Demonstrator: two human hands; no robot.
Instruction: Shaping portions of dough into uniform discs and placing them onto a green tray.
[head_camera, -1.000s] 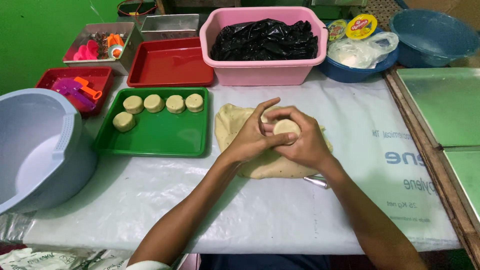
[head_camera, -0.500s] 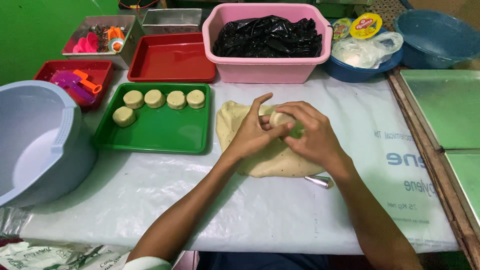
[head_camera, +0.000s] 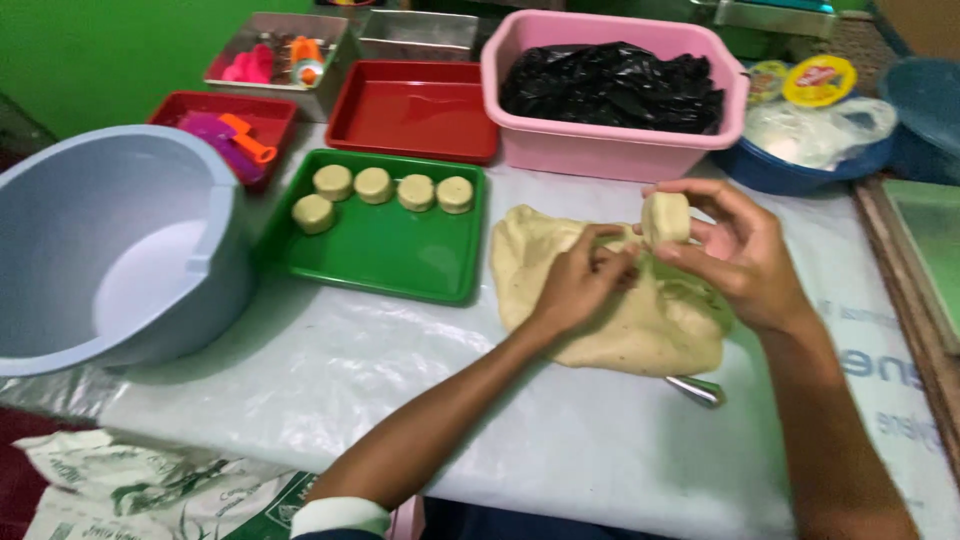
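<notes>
One small dough puck is pinched at its edges in the right hand, raised over the dough sheet; judged soft, light, easily dented. Left hand is curled, pressing the sheet. Five pucks lie on the green tray, left. Surface is plastic-covered; tubs crowd the far side.

Pink tub holding black bag; grey basin; red tray.

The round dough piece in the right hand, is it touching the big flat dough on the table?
Apart. The head view shows the right hand holding the round dough piece lifted above the flat dough sheet, gripped only by fingers.
</notes>
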